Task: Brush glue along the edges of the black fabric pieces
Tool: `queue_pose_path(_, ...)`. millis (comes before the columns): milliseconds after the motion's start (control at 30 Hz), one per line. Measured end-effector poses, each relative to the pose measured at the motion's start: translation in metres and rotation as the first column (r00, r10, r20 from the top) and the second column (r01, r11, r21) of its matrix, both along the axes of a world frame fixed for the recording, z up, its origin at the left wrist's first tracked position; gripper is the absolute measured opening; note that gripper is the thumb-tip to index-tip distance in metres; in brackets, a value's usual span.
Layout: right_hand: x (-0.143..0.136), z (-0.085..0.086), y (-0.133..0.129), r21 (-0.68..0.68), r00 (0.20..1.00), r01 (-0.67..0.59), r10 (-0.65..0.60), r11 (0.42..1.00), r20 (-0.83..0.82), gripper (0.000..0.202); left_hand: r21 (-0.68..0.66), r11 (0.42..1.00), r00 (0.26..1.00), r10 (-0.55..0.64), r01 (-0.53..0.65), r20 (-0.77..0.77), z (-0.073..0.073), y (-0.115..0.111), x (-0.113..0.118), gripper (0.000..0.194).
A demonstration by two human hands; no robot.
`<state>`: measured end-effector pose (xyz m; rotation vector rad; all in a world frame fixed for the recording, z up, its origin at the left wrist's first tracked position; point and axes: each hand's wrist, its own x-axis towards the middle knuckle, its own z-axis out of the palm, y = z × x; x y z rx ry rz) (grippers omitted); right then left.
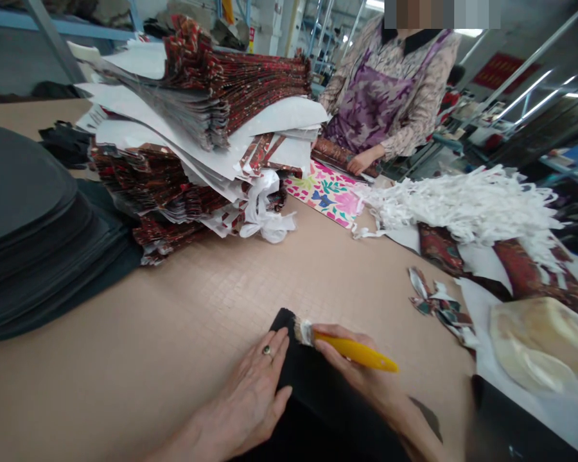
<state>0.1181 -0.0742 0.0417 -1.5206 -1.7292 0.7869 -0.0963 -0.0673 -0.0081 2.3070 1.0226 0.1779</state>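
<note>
Left hand (253, 394) flat and unclenched, pressing the black piece (318, 391) on the table (197, 308). Right hand (361, 366) gripping a yellow-handled brush (347, 348), bristles on that piece. Right of it, a tub (544, 346) of pale glue. Beyond, stacked patterned sheets (197, 128) and white strips (462, 205).

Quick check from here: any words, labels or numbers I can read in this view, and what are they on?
Nothing here reads as text.
Red sign on the far right wall: pale marks, too blurred to read.
Small red-and-white sign on the back pillar: too small to read.
Yellow-handled brush in the right hand: no marking visible.
Patterned fabric stack: print only, no lettering.
</note>
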Motion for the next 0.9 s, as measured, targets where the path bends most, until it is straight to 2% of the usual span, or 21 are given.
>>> queue_pose_path(100, 0.028, 0.001, -0.037, 0.016, 0.992, -0.007, 0.005, 1.000, 0.126, 0.016, 0.024, 1.000, 1.000, -0.010, 0.011, -0.018, 0.000, 0.002, -0.001, 0.066)
queue_pose_path(233, 0.065, 0.017, -0.086, 0.001, 0.974, 0.002, -0.002, 1.000, 0.226, 0.015, 0.042, 0.999, 1.000, -0.020, 0.020, -0.018, 0.004, 0.006, -0.001, 0.064)
queue_pose_path(333, 0.066, 0.020, -0.089, 0.000, 0.972, 0.117, -0.114, 0.993, 0.206, 0.019, 0.144, 0.989, 1.000, -0.019, 0.016, 0.019, 0.009, 0.008, 0.008, 0.052)
queue_pose_path(400, 0.061, 0.014, -0.082, 0.007, 0.976, 0.159, -0.159, 0.987, 0.152, 0.022, 0.197, 0.979, 0.997, -0.066, 0.057, 0.036, 0.010, 0.007, 0.016, 0.043)
queue_pose_path(467, 0.062, 0.005, -0.081, -0.044, 0.986, 0.139, -0.134, 0.989, 0.100, 0.022, 0.217, 0.970, 0.992, -0.124, 0.113, 0.038, 0.008, 0.005, 0.023, 0.040)
queue_pose_path(533, 0.071, -0.001, -0.091, -0.054, 0.974, 0.225, -0.224, 0.973, 0.026, 0.021, 0.227, 0.964, 0.989, -0.147, 0.136, 0.031, 0.002, 0.003, 0.026, 0.038)
queue_pose_path(567, 0.077, -0.002, -0.100, -0.046, 0.944, 0.329, -0.331, 0.943, -0.019, 0.022, 0.237, 0.962, 0.989, -0.148, 0.138, 0.026, -0.001, 0.002, 0.026, 0.039)
queue_pose_path(600, 0.082, -0.003, -0.109, -0.040, 0.886, 0.458, -0.460, 0.888, -0.064, 0.024, 0.254, 0.958, 0.989, -0.147, 0.136, 0.025, -0.005, 0.002, 0.026, 0.039)
queue_pose_path(667, 0.087, -0.003, -0.121, -0.079, 0.722, 0.677, -0.681, 0.732, -0.120, 0.027, 0.297, 0.946, 0.989, -0.144, 0.129, 0.029, -0.012, 0.002, 0.024, 0.039)
queue_pose_path(700, 0.085, -0.002, -0.122, -0.132, 0.661, 0.728, -0.740, 0.672, -0.124, 0.028, 0.316, 0.940, 0.989, -0.144, 0.127, 0.032, -0.014, 0.002, 0.024, 0.039)
queue_pose_path(733, 0.079, -0.003, -0.120, -0.191, 0.634, 0.740, -0.764, 0.645, -0.125, 0.029, 0.333, 0.935, 0.989, -0.145, 0.125, 0.035, -0.015, 0.003, 0.023, 0.039)
queue_pose_path(767, 0.072, -0.004, -0.116, -0.243, 0.636, 0.723, -0.760, 0.647, -0.133, 0.031, 0.346, 0.930, 0.988, -0.147, 0.125, 0.037, -0.015, 0.003, 0.023, 0.038)
queue_pose_path(833, 0.055, -0.009, -0.103, -0.311, 0.676, 0.644, -0.710, 0.699, -0.196, 0.032, 0.358, 0.923, 0.986, -0.164, 0.141, 0.034, -0.013, 0.006, 0.024, 0.037)
queue_pose_path(900, 0.048, -0.015, -0.094, -0.318, 0.701, 0.584, -0.662, 0.747, -0.266, 0.030, 0.358, 0.919, 0.982, -0.186, 0.166, 0.022, -0.008, 0.008, 0.025, 0.036)
